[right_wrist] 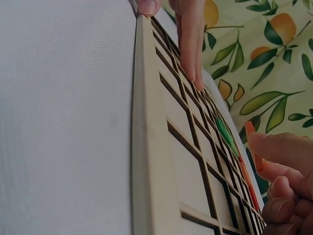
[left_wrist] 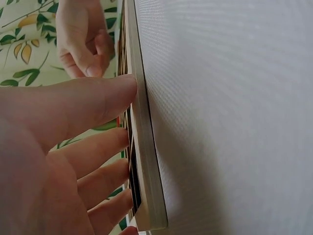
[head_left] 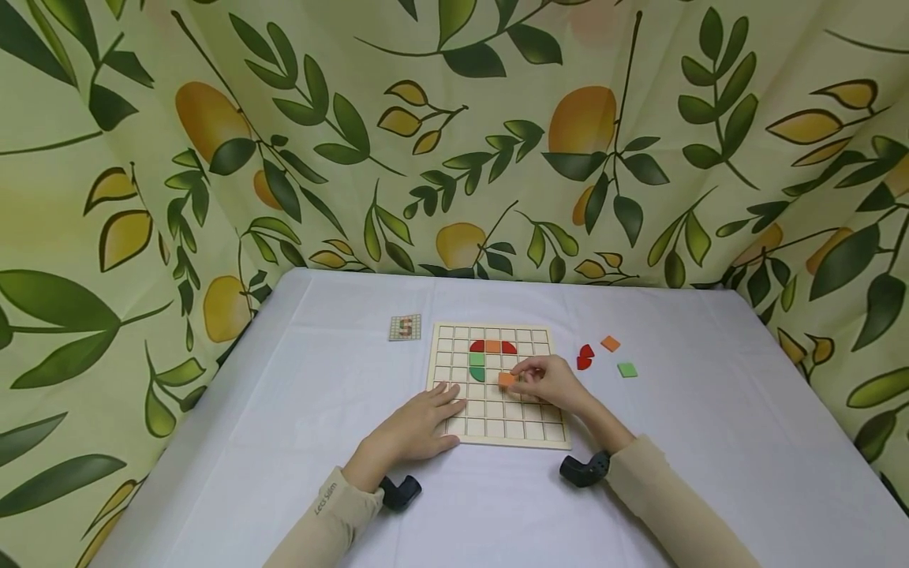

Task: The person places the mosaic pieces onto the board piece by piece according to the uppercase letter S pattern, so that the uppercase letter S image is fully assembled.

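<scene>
A wooden grid board [head_left: 514, 430] lies on the table. Set into its upper cells are a red quarter-round tile [head_left: 477, 346], an orange square tile [head_left: 493, 346], another red quarter-round tile [head_left: 509, 347], a green square tile [head_left: 476, 360] and a dark green quarter-round tile [head_left: 477, 374]. My right hand [head_left: 552, 381] pinches another orange square tile [right_wrist: 254, 145] between thumb and fingers above the grid. In the right wrist view, that tile is tilted on edge. My left hand [head_left: 420, 422] rests on the board's lower left, fingers spread, its thumb [left_wrist: 110, 95] against the near edge.
A small pattern card [head_left: 405, 327] lies beyond the board's left corner. Right of the board are two loose red tiles [head_left: 585, 352], an orange square [head_left: 610, 343] and a green square [head_left: 627, 369]. A leaf-patterned curtain [head_left: 454, 158] hangs behind the white-covered table [head_left: 284, 379].
</scene>
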Demonstrator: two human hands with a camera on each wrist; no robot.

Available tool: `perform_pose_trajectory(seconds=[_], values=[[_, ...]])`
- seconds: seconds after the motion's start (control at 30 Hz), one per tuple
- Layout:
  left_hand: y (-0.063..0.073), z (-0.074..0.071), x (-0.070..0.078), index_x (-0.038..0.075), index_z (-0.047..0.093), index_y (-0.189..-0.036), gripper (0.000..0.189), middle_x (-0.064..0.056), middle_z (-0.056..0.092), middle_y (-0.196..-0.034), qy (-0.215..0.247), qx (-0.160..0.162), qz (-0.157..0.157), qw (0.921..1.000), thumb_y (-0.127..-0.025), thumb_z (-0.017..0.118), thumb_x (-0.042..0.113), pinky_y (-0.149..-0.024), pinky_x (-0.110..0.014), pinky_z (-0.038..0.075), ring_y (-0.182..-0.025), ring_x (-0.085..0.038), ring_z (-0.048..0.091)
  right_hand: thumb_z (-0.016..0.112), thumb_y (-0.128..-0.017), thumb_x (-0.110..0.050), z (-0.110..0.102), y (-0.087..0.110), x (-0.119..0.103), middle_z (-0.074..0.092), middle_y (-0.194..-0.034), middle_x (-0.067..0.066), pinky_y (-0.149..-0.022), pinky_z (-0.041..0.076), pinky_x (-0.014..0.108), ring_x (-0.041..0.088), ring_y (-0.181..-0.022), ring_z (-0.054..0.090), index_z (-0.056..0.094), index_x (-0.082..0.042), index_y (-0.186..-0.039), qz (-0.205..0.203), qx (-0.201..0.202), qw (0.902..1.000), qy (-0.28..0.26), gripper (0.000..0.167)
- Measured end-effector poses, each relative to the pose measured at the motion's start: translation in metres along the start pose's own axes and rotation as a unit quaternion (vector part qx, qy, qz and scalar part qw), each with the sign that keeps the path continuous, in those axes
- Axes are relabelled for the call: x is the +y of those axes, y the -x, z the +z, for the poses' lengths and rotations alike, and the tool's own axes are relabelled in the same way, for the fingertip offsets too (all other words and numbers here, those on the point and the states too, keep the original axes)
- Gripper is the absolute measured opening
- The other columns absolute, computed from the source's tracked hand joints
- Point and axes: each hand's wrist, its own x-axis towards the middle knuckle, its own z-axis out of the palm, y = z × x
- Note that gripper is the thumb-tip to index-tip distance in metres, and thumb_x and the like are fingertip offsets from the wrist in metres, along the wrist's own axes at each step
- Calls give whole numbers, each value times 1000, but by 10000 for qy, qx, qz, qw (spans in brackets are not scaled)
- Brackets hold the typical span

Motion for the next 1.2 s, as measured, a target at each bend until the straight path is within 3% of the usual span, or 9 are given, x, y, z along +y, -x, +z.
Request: perform_pose_trajectory(seconds=[0.63, 1.2], values=[[0, 0, -1, 13, 48, -143, 57, -9, 38, -156, -41, 18, 31, 10000, -91, 62, 31, -121, -47, 31, -149, -31, 29, 79, -78, -16, 12, -15, -4, 45, -62, -3, -51, 31, 16, 10, -59, 42, 73, 0, -98, 52, 16, 10000, -5, 26], [3, -3, 1, 10, 49, -142, 57, -11, 40, -155, 88, 60, 84, 9999, -91, 62, 30, -119, -49, 32, -148, -33, 30, 79, -76, -11, 17, -19, -6, 45, -60, -4, -51, 33, 15, 7, -57, 41, 72, 3, -93, -142, 174, 9997, 39, 23]])
